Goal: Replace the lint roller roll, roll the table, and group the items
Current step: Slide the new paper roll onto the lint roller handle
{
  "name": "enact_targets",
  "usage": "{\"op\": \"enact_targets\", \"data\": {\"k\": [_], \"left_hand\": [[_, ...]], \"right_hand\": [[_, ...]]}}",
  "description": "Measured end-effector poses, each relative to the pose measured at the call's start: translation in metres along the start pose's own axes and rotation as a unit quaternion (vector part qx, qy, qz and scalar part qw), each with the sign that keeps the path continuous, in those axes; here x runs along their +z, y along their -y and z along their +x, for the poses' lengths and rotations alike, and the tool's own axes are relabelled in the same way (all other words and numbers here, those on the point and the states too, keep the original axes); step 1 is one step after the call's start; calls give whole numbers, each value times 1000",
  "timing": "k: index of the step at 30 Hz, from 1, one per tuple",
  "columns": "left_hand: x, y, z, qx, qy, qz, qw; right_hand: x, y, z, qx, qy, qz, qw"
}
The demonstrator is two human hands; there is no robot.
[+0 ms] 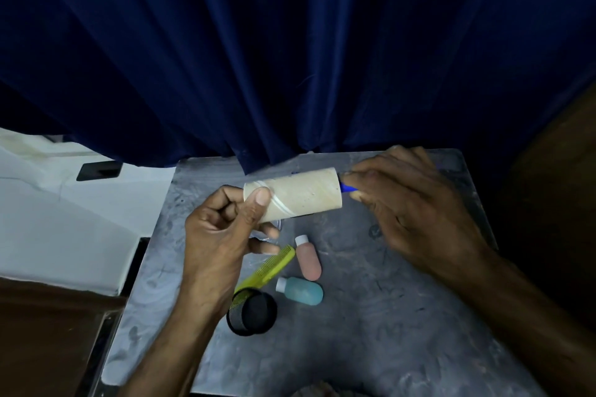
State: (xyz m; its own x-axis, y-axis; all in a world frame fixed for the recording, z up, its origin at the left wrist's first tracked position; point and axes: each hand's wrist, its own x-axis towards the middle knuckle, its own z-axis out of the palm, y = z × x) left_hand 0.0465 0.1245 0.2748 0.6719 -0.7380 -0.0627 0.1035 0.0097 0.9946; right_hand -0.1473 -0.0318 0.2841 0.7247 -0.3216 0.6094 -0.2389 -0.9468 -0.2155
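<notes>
Holding the roll [300, 195] between them, left hand [219, 235] pinches one end, right hand [409, 206] grips the blue handle [348, 187].

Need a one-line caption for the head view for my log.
Left hand grips the beige roll while right hand holds its blue handle above a table with comb, pink bottle, teal bottle.

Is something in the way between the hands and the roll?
Nothing visible. The left hand grips the roll at its left end, and the right hand holds the blue handle at its other end. The comb lies apart, on the table.
</notes>
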Motion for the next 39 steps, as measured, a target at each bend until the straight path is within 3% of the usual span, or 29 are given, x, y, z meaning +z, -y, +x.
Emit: {"op": "enact_targets", "data": {"k": [6,11,15,18,26,28,30,33,35,39], "left_hand": [[0,1,-3,18,17,22,999],[-6,4,-6,138,51,128,981],[-4,9,-10,291,36,228,928],[-1,13,-12,404,7,323,856],[2,60,-7,479,-38,419,770],[2,74,-5,425,-38,432,794],[7,82,-6,309,-46,393,865],[13,79,-4,126,-11,162,979],[18,70,-2,41,34,61,997],[34,66,1,-6,84,77,993]], "right_hand": [[-6,-2,-4,15,13,1,1000],[-13,-11,-8,85,69,70,992],[-16,-13,-9,119,86,101,984],[-19,-17,-9,127,85,100,983],[-13,-19,-26,102,97,37,989],[-11,-17,-34,124,80,43,988],[-13,-16,-44,170,41,102,979],[-13,-14,-58,176,24,81,981],[-4,-12,-72,185,50,63,980],[15,-2,-97,217,93,71,969]]}}
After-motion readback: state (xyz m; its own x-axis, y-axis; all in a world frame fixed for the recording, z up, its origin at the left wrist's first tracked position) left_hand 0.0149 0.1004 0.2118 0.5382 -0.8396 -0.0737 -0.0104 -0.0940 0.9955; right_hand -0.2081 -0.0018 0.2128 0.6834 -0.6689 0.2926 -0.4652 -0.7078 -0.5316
